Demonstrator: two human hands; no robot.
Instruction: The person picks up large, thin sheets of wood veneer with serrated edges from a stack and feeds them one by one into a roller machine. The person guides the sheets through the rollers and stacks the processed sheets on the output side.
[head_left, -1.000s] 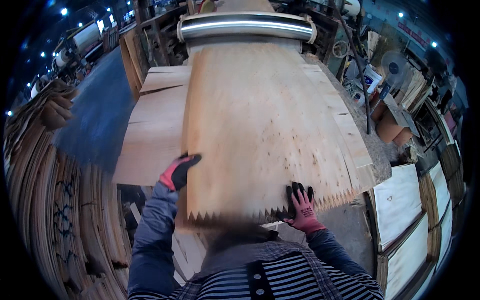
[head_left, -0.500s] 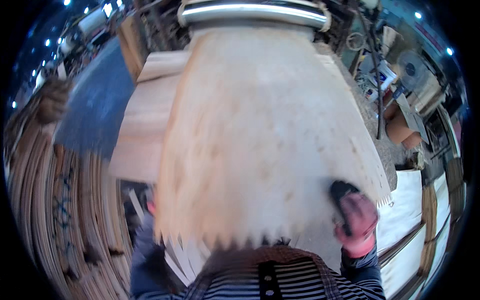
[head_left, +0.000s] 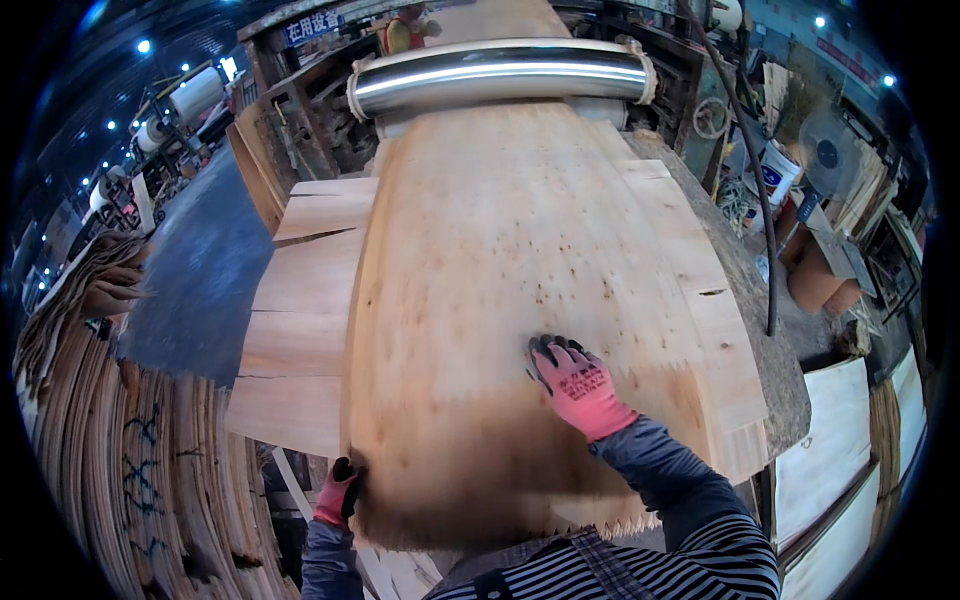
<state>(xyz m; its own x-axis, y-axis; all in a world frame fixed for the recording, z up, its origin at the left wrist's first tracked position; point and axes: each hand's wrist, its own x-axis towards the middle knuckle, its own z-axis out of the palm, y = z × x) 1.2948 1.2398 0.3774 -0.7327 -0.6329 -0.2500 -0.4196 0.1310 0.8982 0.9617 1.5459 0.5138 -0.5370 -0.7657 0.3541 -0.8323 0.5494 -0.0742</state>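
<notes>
A large thin wood veneer sheet (head_left: pixel 500 300) with a jagged near edge comes off a shiny steel roller (head_left: pixel 500 70) and lies in front of me. My left hand (head_left: pixel 338 492), in a pink and black glove, grips the sheet's near left corner. My right hand (head_left: pixel 578 385), gloved the same way, presses flat on top of the sheet, right of its middle, fingers spread. The sheet rests on a pile of other veneer sheets (head_left: pixel 300 330) that sticks out to the left and right.
Stacks of veneer edges (head_left: pixel 110 440) curve along the left. A dark aisle floor (head_left: pixel 195 270) runs beyond them. White boards (head_left: pixel 830 470) stand at the lower right. A black hose (head_left: pixel 755 190), a bucket and clutter lie to the right of the pile.
The sheet was lifted toward me and has come down onto the pile. My right hand moved from the near edge to on top of the sheet; my left stays at the left corner.
</notes>
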